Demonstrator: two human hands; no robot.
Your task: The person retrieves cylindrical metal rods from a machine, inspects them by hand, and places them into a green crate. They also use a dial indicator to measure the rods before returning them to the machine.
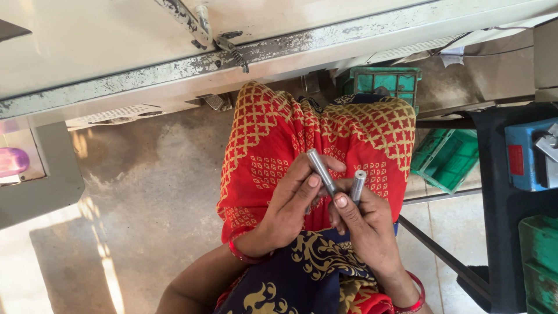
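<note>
Over my lap, covered in red cloth with a gold pattern (273, 139), my left hand (290, 203) grips a slim grey metal rod (321, 170) that points up and to the left. Beside it my right hand (363, 224) holds a second short metal cylinder (358, 185) upright between thumb and fingers, its hollow end showing at the top. The two pieces nearly touch at the fingers. Both wrists wear red bangles.
A pale machine bench with a worn metal edge (174, 70) runs across the top. Green plastic crates (444, 157) stand on the floor at the right, next to a blue box (526, 154) on a dark stand. A concrete floor (145, 192) lies at the left.
</note>
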